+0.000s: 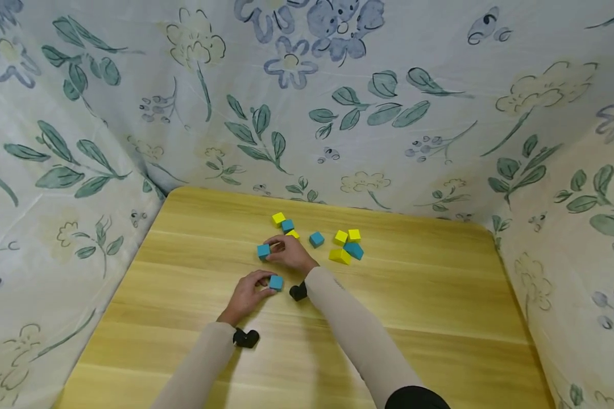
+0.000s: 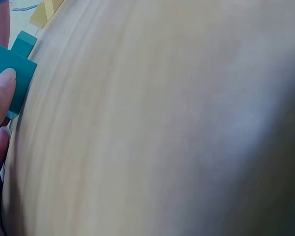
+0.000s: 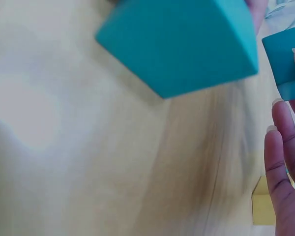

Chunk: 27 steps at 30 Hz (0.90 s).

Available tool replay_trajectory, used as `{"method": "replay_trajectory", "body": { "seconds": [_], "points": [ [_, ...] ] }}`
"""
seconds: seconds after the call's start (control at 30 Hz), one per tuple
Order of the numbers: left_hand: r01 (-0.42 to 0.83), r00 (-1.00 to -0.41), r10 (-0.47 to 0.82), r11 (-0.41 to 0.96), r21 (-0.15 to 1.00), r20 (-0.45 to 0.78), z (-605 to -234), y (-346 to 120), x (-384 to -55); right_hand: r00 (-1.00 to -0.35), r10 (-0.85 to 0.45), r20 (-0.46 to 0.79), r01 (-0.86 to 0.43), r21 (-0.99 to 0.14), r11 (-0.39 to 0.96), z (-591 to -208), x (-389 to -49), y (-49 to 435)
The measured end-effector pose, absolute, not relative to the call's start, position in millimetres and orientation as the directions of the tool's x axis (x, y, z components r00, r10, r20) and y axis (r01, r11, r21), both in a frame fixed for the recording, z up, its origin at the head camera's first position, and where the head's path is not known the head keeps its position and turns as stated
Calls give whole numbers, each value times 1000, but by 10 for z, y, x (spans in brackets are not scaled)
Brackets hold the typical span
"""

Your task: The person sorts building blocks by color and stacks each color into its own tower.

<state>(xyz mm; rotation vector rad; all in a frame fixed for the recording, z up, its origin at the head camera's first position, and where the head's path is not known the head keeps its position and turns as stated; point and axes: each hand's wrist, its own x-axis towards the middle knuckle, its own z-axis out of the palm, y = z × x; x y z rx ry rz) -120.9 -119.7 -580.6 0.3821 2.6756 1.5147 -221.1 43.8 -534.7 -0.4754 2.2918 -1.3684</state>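
My left hand (image 1: 245, 295) pinches a blue cube (image 1: 276, 283) between thumb and fingers, near the middle of the wooden table. In the left wrist view the thumb (image 2: 2, 96) lies flat against a blue block's face. Farther up, my right hand (image 1: 293, 254) holds another blue cube (image 1: 263, 251) at its left side. The right wrist view shows this blue block (image 3: 285, 59) at the right edge under a fingertip, with a large blue block (image 3: 182, 44) close to the camera. The two held cubes are apart.
Beyond the right hand lie a yellow block (image 1: 278, 219), a blue cube (image 1: 287, 226) and a partly covered yellow block (image 1: 294, 234). A lone blue cube (image 1: 316, 240) sits to their right. Several yellow blocks (image 1: 340, 257) cluster around a blue block (image 1: 354, 250). Floral cloth (image 1: 348, 147) surrounds the table (image 1: 430, 295).
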Motion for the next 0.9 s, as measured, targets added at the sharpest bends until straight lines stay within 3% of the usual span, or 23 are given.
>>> {"method": "replay_trajectory", "body": {
  "seconds": [0.4, 0.9],
  "points": [
    [250, -961, 232, 483, 839, 153, -5822, -1187, -1177, -929, -363, -68, -62, -940, 335, -5342, -1826, 712],
    [195, -970, 220, 467, 863, 100, -5827, -1175, -1180, -970, -236, -60, -23, -943, 332, -5453, -1411, 1003]
  ]
}}
